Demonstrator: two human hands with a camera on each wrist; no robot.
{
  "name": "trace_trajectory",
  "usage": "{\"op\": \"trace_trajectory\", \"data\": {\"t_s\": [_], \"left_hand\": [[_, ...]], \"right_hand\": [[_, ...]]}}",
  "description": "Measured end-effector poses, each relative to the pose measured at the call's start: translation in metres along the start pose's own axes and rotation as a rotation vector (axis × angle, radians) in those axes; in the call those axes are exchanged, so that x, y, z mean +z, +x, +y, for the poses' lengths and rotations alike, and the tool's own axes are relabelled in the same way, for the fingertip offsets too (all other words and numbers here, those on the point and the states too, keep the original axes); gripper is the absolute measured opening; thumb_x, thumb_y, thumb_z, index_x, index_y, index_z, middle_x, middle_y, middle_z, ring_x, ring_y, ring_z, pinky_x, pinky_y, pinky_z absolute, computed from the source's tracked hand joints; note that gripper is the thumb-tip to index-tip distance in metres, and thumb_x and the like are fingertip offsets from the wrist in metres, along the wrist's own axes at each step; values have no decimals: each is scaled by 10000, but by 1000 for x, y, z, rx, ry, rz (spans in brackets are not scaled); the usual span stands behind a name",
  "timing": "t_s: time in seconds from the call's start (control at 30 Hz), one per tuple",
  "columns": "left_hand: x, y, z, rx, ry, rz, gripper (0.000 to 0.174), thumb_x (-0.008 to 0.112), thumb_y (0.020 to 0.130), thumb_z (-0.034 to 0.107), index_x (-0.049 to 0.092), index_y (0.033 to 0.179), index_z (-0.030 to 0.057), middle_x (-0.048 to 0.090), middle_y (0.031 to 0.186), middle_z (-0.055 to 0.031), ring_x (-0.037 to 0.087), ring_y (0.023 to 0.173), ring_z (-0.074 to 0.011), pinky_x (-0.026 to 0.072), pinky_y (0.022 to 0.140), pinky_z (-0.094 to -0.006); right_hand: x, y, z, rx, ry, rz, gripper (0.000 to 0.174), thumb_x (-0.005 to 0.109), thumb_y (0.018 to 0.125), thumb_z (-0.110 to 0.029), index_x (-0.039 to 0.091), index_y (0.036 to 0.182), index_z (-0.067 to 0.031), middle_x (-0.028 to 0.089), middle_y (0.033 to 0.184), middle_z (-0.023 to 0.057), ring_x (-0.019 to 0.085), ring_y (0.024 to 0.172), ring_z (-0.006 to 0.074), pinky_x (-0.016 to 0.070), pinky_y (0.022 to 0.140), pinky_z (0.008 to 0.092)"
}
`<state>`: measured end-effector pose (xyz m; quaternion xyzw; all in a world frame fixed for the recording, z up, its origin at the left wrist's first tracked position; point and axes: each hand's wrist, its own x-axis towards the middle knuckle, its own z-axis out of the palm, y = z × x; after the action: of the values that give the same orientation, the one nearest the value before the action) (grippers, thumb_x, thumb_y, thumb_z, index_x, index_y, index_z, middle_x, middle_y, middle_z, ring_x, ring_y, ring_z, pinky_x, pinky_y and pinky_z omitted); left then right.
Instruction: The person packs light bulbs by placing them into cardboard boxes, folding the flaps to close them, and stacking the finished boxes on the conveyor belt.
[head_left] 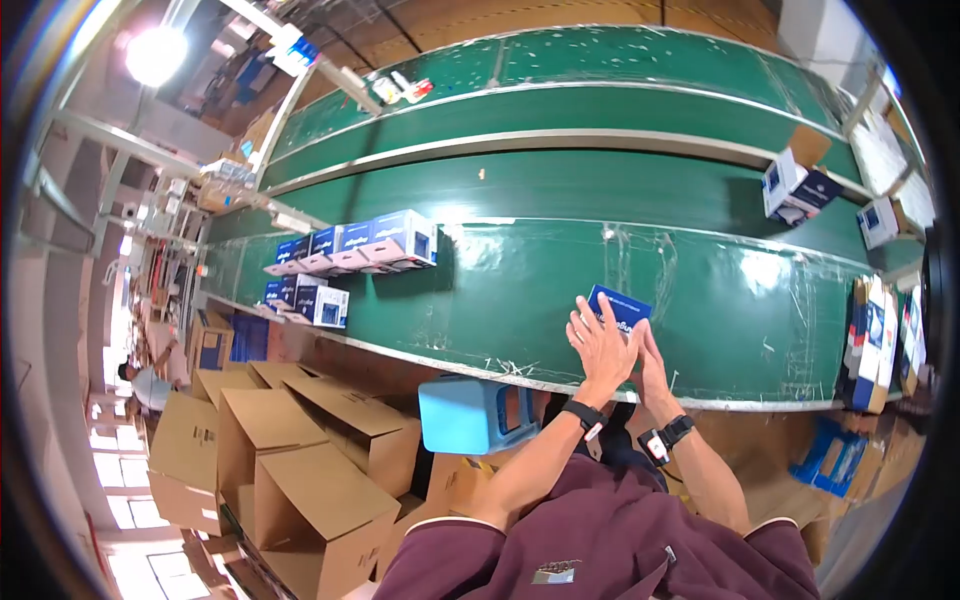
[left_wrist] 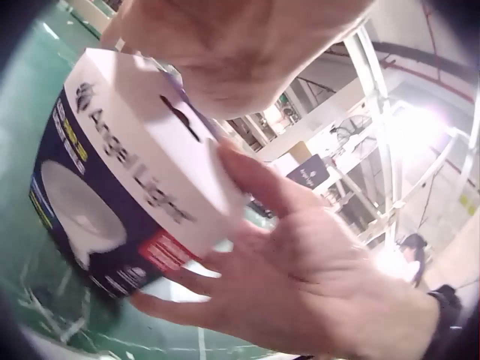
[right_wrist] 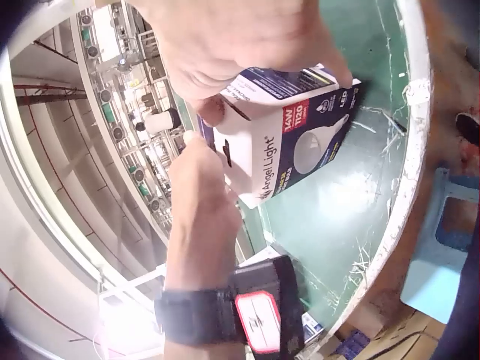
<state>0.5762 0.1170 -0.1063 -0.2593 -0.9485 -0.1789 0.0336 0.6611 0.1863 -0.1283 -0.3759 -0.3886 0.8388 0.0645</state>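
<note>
A blue and white light bulb box, printed "Angel Light", is between my hands over the green table, near its front edge. My left hand has its fingers across the box's left side in the head view. My right hand grips the right side. In the left wrist view, the right hand's thumb lies on the white end panel by the hang slot, its fingers along the printed side. The right wrist view shows the left hand against that same end, its fingertips partly hidden behind the box.
Two rows of similar boxes stand on the table at left. More boxes sit at the far right, with cartons at the right end. Below the front edge are a blue stool and large open cardboard boxes.
</note>
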Motion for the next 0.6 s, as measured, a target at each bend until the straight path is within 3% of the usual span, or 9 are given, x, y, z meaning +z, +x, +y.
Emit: {"op": "trace_trajectory", "data": {"t_s": [0.07,0.1,0.2,0.27,0.33,0.4,0.47,0.5,0.6], "left_hand": [[-10,6,-27,-53,-5,35,1120,562,911,775,275,1608,-53,247,1599,-435,349,1380,-633,227,1145,-725],[-20,12,-44,-68,22,28,1209,549,856,853,275,1607,-54,235,1615,-426,323,1419,-620,219,1158,-717],[-44,35,-111,-141,119,-12,1216,699,789,753,280,1605,-47,305,1583,-397,404,1350,-560,286,1118,-677],[-63,47,-188,-217,193,-23,1221,753,749,688,271,1615,-26,332,1570,-369,421,1322,-517,308,1107,-639],[-79,59,-242,-300,226,-34,1219,764,747,678,264,1622,-7,326,1578,-351,415,1319,-494,322,1089,-615],[-79,69,-308,-357,357,70,1213,771,746,664,266,1621,-8,322,1582,-340,421,1299,-472,341,1053,-596],[-96,78,-361,-396,332,28,1218,767,752,661,250,1624,-15,327,1576,-341,424,1294,-470,346,1041,-587],[-102,77,-385,-366,300,40,1227,766,753,662,237,1629,-14,322,1577,-343,416,1308,-478,334,1062,-592],[-119,81,-444,-295,353,52,1214,777,746,640,252,1617,-24,329,1564,-356,427,1295,-478,346,1051,-596]], "right_hand": [[17,13,0,105,7,-71,829,428,1055,-685,226,1692,-194,392,1649,48,449,1445,245,478,1061,537],[30,22,0,119,-58,-130,898,274,1023,-796,251,1685,-190,416,1632,39,421,1455,251,410,1105,587],[73,56,18,240,-183,-318,890,270,1025,-794,287,1675,-187,425,1626,50,459,1408,274,388,1115,582],[125,82,33,315,-435,-451,852,332,1052,-734,344,1643,-121,485,1587,119,514,1368,303,428,1098,525],[150,93,37,176,-555,-445,799,375,1081,-661,381,1611,-62,515,1554,155,568,1325,293,475,1074,458],[167,95,16,153,-600,-407,768,414,1092,-610,418,1579,-16,601,1455,177,640,1230,269,529,1006,400],[166,106,-4,180,-662,-397,739,430,1095,-587,446,1565,-17,642,1403,177,661,1200,261,542,983,385],[157,113,-10,159,-685,-352,695,455,1096,-556,509,1523,-11,693,1321,172,689,1139,250,553,954,360],[124,118,-37,149,-698,-168,631,539,1075,-519,584,1451,-14,723,1268,157,701,1094,223,554,912,344]]}}
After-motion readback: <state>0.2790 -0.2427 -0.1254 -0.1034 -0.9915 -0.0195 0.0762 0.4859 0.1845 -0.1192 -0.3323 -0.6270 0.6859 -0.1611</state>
